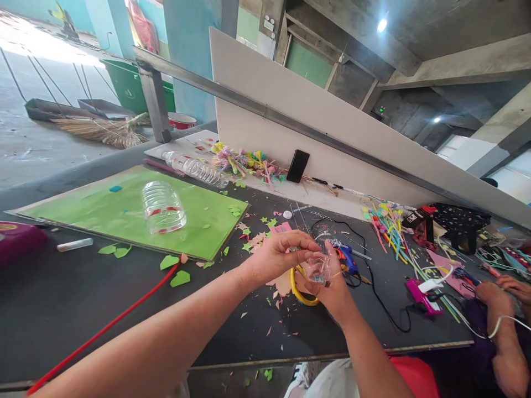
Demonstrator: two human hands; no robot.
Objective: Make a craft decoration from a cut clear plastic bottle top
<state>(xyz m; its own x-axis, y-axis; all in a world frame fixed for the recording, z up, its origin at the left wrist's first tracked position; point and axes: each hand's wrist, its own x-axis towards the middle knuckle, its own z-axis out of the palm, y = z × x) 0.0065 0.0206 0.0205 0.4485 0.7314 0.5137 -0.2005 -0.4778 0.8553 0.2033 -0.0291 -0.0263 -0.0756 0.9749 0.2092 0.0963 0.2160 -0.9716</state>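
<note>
— What do we wear on our arms?
— Both our forearms are bare, from the near edge of the table (62, 298) up to our left hand (277, 257) and right hand (332, 287).
— And below that table edge?
— We see a white garment (332, 381) just under it and red cloth (415, 376) beside that, to the right. We cannot tell whether they are one piece.

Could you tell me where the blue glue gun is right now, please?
The blue glue gun lies on the dark table, right of centre in the head view, just beyond the right hand, its black cord looping off to the right.
</note>
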